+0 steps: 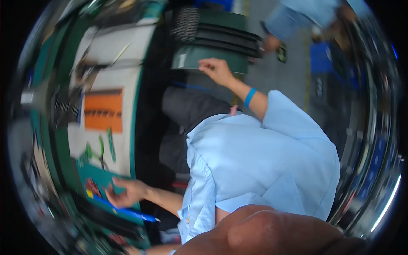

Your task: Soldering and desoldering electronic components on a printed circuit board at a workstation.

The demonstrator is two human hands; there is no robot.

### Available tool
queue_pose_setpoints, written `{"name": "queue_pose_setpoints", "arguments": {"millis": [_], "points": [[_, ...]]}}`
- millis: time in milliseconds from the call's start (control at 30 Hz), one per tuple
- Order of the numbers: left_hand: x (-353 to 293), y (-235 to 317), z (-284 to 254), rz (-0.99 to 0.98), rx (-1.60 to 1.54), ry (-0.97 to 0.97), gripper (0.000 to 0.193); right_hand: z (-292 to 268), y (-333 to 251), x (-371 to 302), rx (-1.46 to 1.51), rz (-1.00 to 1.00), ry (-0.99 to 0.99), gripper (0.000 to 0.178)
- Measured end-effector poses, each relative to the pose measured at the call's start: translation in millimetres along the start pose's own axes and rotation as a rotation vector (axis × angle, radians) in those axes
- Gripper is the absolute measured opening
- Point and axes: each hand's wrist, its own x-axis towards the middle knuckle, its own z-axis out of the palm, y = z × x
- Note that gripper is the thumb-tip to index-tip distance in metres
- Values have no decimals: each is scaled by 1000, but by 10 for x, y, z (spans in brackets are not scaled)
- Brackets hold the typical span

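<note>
My left hand (123,193) hovers at the near end of the workbench, its fingers loosely spread and apart. Under and beside it runs a long blue stick-like thing (140,216) with a yellow end; no grip on it shows. Just past the fingers lies a small reddish bundle (91,187). Green-handled pliers (102,149) and another green tool (111,144) rest on the bench close by. My right hand (217,72), below a blue wristband (250,97), is held in the air away from the bench, thumb and fingers drawn together. Blur hides whether anything small is between them.
An orange plate (103,123) with a row of dark slots lies on the bench's pale mat (136,80). Beyond my right hand stands a dark green case (233,63). Another person (297,19) is at the upper right, near blue bins (325,57). Someone's forearm (163,250) shows at the bottom.
</note>
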Motion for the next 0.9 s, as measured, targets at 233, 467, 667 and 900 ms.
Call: {"name": "queue_pose_setpoints", "arguments": {"millis": [233, 467, 667, 900], "points": [[-1129, 1002, 740, 35, -958, -820, 30, -2200, 1159, -1523, 60, 550, 1104, 32], [-2227, 233, 1013, 177, -508, -1073, 29, -1437, 1909, -3418, 561, 1093, 1167, 16], [-2611, -318, 1106, -281, -480, -1502, 32, -424, 2606, -3984, 783, 1355, 798, 11], [-2630, -241, 1101, -184, -399, -1567, 29, -3873, 2312, -3680, 533, 388, 1869, 23]]}}
